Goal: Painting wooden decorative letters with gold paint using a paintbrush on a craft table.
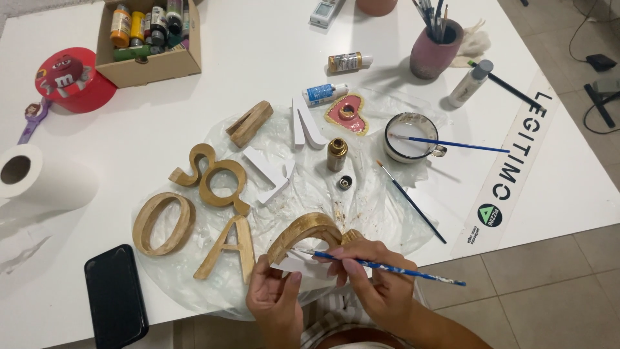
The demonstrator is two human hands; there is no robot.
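My left hand point(274, 294) grips the white lower edge of a curved wooden letter point(303, 231), partly painted gold, at the table's near edge. My right hand point(374, 278) holds a thin blue-handled brush point(387, 267) across the letter, bristles pointing left onto it. Other gold-painted letters lie to the left on a clear plastic sheet point(361, 194): a triangular letter point(226, 251), an oval ring point(163, 223), an ampersand shape point(213, 178). A small gold paint bottle point(336, 154) stands open, its cap point(345, 183) beside it.
White unpainted letters point(305, 126), a heart dish point(347, 113), a cup with a brush point(410, 137), a loose brush point(410, 201), a black phone point(115, 295), a paper roll point(39, 178), a box of paint bottles point(147, 39), a brush pot point(436, 48).
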